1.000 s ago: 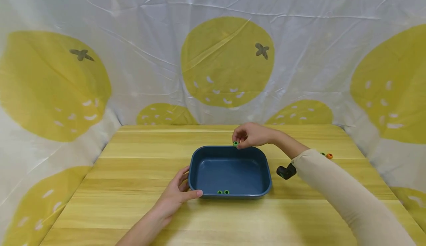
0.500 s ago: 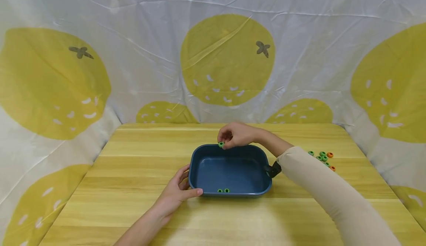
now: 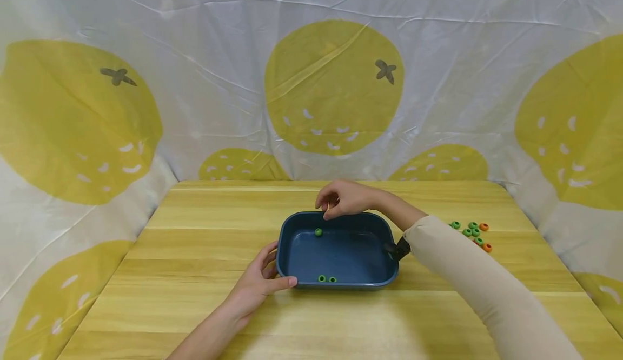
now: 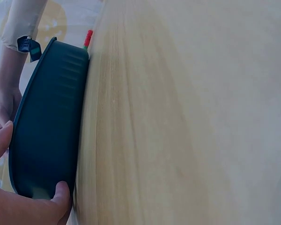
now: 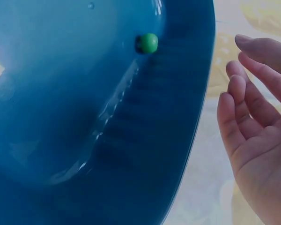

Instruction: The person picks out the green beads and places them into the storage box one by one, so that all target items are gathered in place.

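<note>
A blue rectangular basin (image 3: pixel 340 260) stands on the wooden table. My left hand (image 3: pixel 255 281) grips its left side, thumb over the near corner and fingers along the outer wall. In the left wrist view that hand (image 4: pixel 30 204) touches the basin's side (image 4: pixel 51 117). Above the far rim my right hand (image 3: pixel 348 198) is loosely bent and holds nothing. Below it, inside the basin, lies a green bead (image 3: pixel 318 232), also visible in the right wrist view as a green bead (image 5: pixel 149 43). Two more green beads (image 3: pixel 322 278) sit by the near wall.
Several green beads (image 3: pixel 468 232) and orange beads (image 3: pixel 486 247) lie on the table right of the basin, partly behind the right sleeve (image 3: pixel 477 273). A black wrist device (image 3: pixel 399 249) overhangs the basin's right rim. A lemon-patterned cloth (image 3: pixel 333 90) hangs behind the table.
My right hand has moved left along the far rim and let go of a green bead, which now lies in the basin. The left hand has kept its hold.
</note>
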Motion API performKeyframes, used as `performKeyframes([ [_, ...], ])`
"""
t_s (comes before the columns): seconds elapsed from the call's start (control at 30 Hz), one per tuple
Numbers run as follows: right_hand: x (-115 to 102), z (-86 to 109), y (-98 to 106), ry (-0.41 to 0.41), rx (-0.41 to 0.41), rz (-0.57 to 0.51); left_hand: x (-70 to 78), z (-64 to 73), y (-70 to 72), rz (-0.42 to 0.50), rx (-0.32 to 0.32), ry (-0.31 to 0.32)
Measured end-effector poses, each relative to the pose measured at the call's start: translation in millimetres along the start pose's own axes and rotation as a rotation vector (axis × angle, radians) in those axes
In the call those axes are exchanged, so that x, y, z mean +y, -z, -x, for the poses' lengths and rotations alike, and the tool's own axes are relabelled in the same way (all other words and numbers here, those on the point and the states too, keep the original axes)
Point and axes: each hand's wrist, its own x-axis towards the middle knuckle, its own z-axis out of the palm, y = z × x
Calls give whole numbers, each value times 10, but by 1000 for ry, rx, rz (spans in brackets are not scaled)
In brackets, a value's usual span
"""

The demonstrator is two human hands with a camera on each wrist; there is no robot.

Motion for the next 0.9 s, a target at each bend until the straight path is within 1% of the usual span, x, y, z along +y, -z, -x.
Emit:
performKeyframes([
  [0.2, 69, 119, 28, 4, 27, -1, 4, 4, 9, -1, 1, -2],
  [0.37, 79, 249, 55, 3, 54, 3, -3, 3, 13, 0, -3, -5],
  [0.57, 123, 408, 102, -45, 89, 14, -6, 2, 8, -6, -9, -10],
  [0.7, 130, 496, 144, -59, 103, 35, -5, -4, 6, 6, -17, -11],
  [0.9, 165, 675, 192, -95, 123, 8, -15, 16, 13, 1, -13, -12],
])
